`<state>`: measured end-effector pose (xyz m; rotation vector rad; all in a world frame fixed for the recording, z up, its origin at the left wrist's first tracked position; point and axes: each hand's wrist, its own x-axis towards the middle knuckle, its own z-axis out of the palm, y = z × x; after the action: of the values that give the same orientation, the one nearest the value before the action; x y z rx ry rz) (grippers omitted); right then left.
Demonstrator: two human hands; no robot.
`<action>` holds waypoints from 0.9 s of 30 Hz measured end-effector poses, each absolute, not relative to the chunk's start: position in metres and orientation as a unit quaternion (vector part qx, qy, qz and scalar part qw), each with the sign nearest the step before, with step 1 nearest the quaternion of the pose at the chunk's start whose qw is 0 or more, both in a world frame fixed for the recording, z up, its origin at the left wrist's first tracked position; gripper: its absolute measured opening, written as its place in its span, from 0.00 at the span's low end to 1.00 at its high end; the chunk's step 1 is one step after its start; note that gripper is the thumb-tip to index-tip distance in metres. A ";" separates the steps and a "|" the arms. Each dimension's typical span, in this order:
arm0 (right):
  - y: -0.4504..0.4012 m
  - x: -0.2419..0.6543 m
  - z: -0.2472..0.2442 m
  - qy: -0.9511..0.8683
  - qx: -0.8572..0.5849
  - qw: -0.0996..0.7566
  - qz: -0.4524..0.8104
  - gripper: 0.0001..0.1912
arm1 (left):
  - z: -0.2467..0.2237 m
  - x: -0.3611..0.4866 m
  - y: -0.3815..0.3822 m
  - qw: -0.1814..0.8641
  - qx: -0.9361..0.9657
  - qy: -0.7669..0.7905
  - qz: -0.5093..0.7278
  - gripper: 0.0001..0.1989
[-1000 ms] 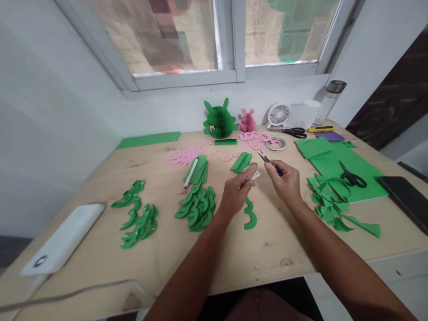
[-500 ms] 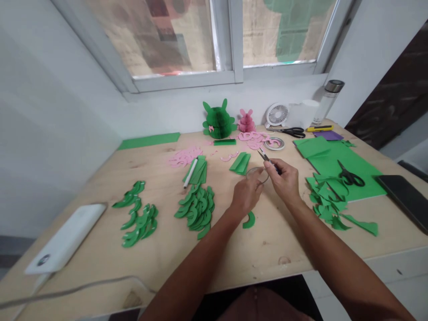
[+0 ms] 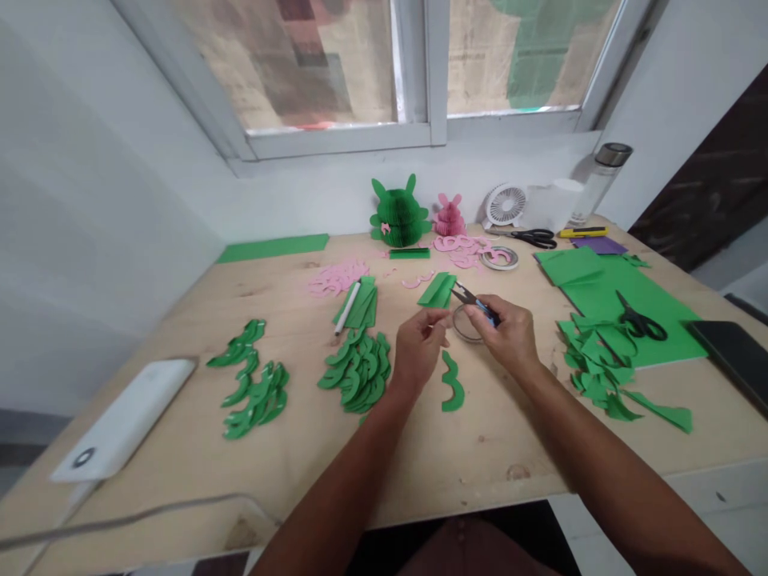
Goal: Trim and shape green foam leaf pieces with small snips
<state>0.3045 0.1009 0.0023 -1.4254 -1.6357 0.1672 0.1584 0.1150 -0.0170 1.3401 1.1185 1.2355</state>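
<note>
My right hand is closed around small scissors with dark blades and a blue handle, their tips toward the folded green paper. Just under those fingers is a thin tape roll, partly hidden; whether the hand touches it is unclear. My left hand is pinched at thumb and forefinger, with anything between them too small to make out. Nearer me lies one wavy green paper cutout. To its left is a pile of similar green cutouts.
Green scraps and black scissors lie on the right, by a phone. A white pen rests on green strips. Pink cutouts and paper figures are farther back. A white power bank with a cable is at left.
The tape roll has left my left hand's grip and is now by my right hand. My left hand has moved left and pinches, uncovering more of the wavy cutout. The view shifted slightly.
</note>
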 end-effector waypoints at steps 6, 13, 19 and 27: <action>0.101 0.299 -0.007 -0.706 -0.586 0.397 -0.014 0.16 | -0.007 0.143 0.115 0.443 0.485 0.462 0.596 0.06; 0.099 0.293 -0.011 -0.734 -0.578 0.345 -0.085 0.16 | -0.012 0.140 0.113 0.375 0.543 0.459 0.594 0.04; 0.097 0.288 -0.011 -0.756 -0.554 0.328 -0.120 0.15 | -0.009 0.143 0.113 0.432 0.518 0.463 0.574 0.04; 0.094 0.283 -0.011 -0.765 -0.537 0.315 -0.163 0.14 | -0.009 0.141 0.115 0.546 0.429 0.451 0.561 0.07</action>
<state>0.2829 0.0935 -0.0109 -1.4158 -2.0168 -0.4297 0.1410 0.1149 -0.0088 1.0182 1.0698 1.3299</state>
